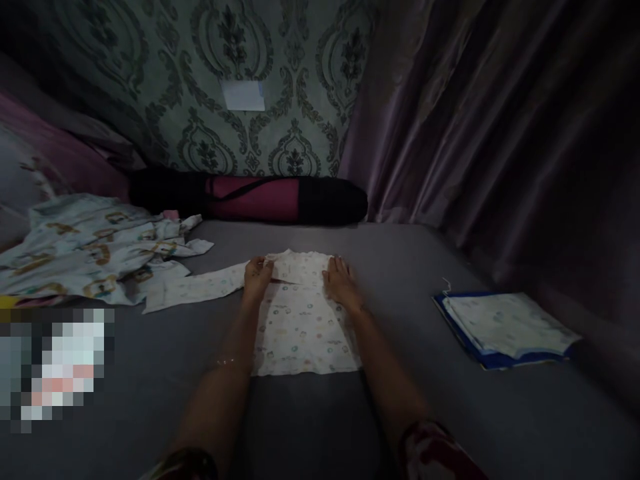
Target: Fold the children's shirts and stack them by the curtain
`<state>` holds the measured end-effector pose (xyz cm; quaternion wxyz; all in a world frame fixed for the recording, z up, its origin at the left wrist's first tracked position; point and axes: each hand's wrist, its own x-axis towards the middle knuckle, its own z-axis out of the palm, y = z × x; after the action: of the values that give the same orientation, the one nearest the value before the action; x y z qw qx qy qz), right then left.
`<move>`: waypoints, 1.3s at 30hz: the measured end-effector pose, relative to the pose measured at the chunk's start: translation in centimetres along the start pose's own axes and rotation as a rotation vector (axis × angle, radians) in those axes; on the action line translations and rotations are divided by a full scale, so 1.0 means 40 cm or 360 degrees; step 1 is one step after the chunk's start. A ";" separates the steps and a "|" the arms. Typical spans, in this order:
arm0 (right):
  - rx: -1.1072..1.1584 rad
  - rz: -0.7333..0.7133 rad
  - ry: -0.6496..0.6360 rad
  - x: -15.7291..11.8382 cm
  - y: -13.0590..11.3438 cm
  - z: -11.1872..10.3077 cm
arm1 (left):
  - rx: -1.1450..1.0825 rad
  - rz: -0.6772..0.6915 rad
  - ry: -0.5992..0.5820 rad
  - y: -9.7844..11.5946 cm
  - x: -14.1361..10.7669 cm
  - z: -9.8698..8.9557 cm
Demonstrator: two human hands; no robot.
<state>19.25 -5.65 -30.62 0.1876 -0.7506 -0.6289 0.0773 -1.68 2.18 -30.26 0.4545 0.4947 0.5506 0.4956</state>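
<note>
A small white long-sleeved shirt (307, 330) with a tiny print lies flat on the grey bed sheet. One sleeve stretches out to the left, while the right side appears folded across the upper part. My left hand (258, 275) pinches the cloth at the left shoulder, where that sleeve begins. On the opposite edge, my right hand (340, 280) rests on the folded cloth with its fingers extended. Both forearms reach in from below, on either side of the shirt.
Loose printed clothes (95, 247) lie heaped at left. A folded stack of clothes (510, 323), pale over blue, sits at right. Along the patterned wall lies a long black and pink bag (255, 199). Purple curtains (425, 113) hang at right. The lower left corner is pixelated.
</note>
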 end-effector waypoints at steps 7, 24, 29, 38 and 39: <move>-0.0225 -0.0018 -0.0112 -0.007 0.000 0.004 | 0.0865 0.0377 0.0160 -0.001 -0.012 -0.028; -0.0340 0.0095 -0.0290 0.017 -0.073 -0.033 | 0.1613 0.0829 -0.0176 0.054 -0.070 -0.024; -0.0289 0.0019 -0.0246 -0.003 -0.123 0.005 | 0.1761 0.0642 -0.0567 0.029 -0.080 -0.010; -0.0281 0.0113 -0.0448 0.013 -0.126 -0.001 | 0.1778 0.0533 -0.0673 0.012 -0.069 -0.020; -0.0286 0.0150 -0.0502 0.018 -0.134 -0.006 | 0.1767 0.0509 -0.0688 0.017 -0.067 -0.025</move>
<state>14.60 -4.25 -28.28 0.0150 -0.7715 -0.6190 0.1461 -2.34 -0.57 -29.45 0.1504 0.8232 0.5407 0.0857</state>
